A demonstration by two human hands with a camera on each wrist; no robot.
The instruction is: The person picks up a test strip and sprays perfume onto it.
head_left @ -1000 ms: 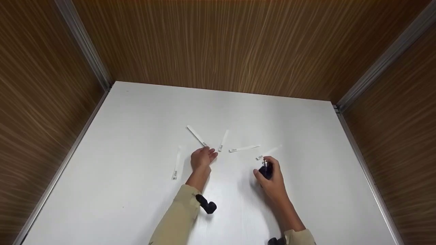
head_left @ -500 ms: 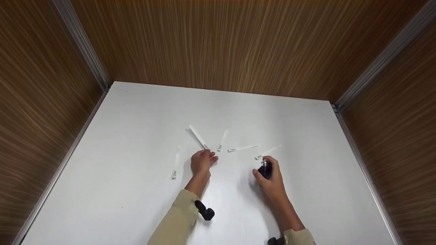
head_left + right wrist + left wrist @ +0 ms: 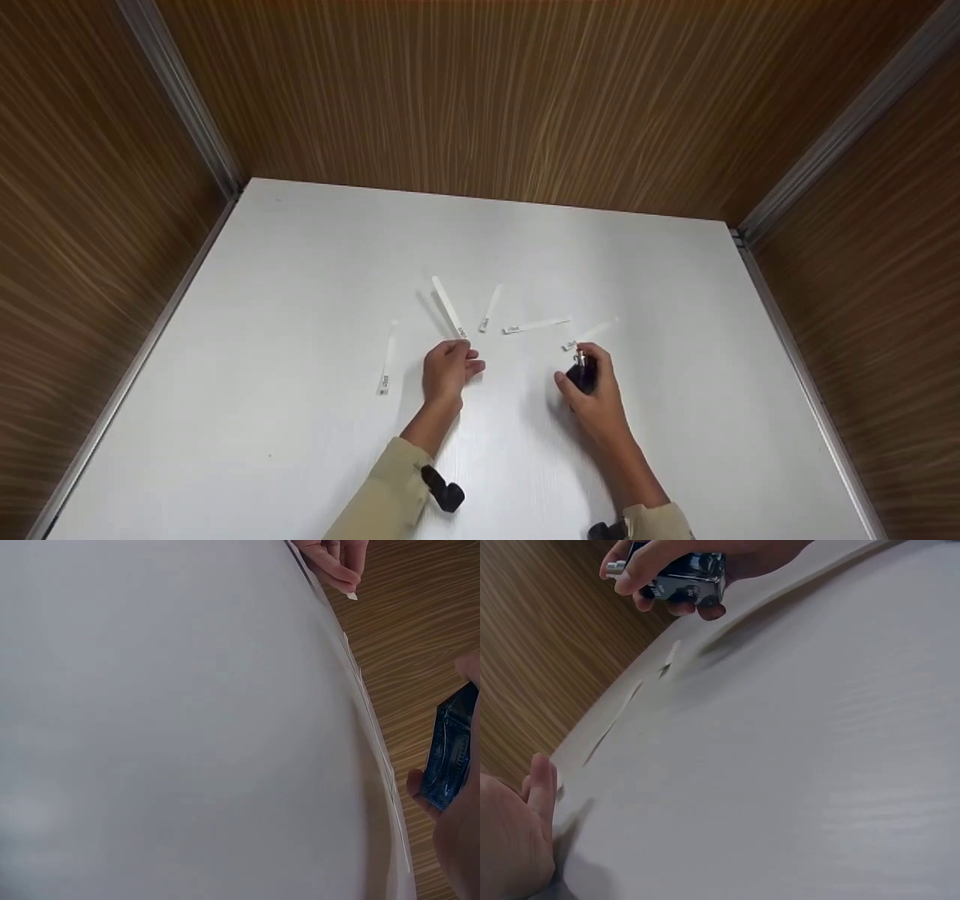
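Note:
My left hand (image 3: 453,365) pinches the near end of a white paper strip (image 3: 448,306), which points away from me over the white table (image 3: 300,247). In the right wrist view that left hand (image 3: 333,560) shows at the top with the strip's end (image 3: 351,595) sticking out of its fingers. My right hand (image 3: 592,384) grips a small dark blue bottle (image 3: 583,373) with a silver nozzle, just right of centre. The left wrist view shows the bottle (image 3: 684,581) wrapped by the right hand's fingers (image 3: 641,570).
Several more white strips lie flat in a fan: one at the left (image 3: 386,361), one in the middle (image 3: 490,307), one right of it (image 3: 536,326) and one by the bottle (image 3: 592,333). Brown wood-grain walls (image 3: 480,97) enclose the table on three sides.
My left hand drew back a little toward me with the strip in its fingers, and the strip's far end swung to the right. The right hand and bottle stayed put.

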